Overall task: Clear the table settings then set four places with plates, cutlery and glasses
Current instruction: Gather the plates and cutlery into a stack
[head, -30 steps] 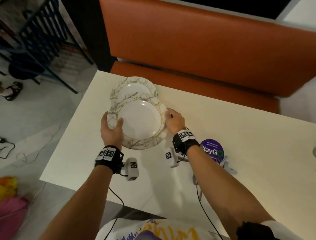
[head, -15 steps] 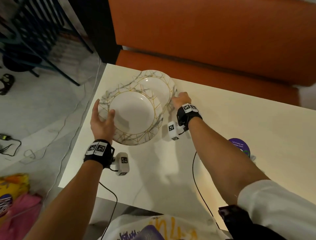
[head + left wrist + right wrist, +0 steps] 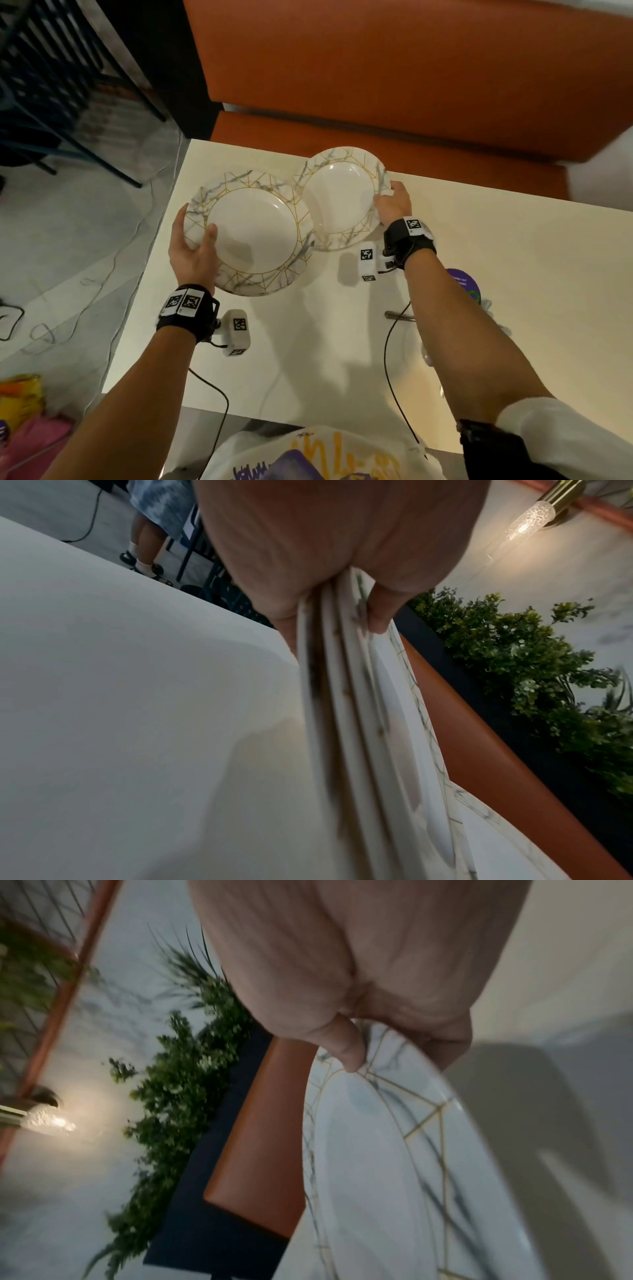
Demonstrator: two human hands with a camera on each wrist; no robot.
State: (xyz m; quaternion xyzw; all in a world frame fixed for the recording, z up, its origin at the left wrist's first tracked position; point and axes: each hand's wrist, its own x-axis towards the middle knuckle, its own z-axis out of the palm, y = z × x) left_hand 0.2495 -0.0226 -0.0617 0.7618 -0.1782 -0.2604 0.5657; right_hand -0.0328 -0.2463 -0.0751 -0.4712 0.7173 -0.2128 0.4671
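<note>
Plate (image 3: 342,198) pinched by right hand (image 3: 394,205) should land flat, upper centre; left hand (image 3: 195,253) grips probably three stacked plates (image 3: 253,233).

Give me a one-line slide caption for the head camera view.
Left hand holds stacked gold-veined marble plates while right hand holds another plate over the cream table.

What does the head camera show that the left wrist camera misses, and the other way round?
Only the head view shows the right hand pinching a single plate by its rim, the purple sticker and both arms. Only the left wrist view shows that the left hand grips a stack of plates, several rims edge-on, plus green plants and a wall lamp. Both show the white table and the orange bench.
</note>
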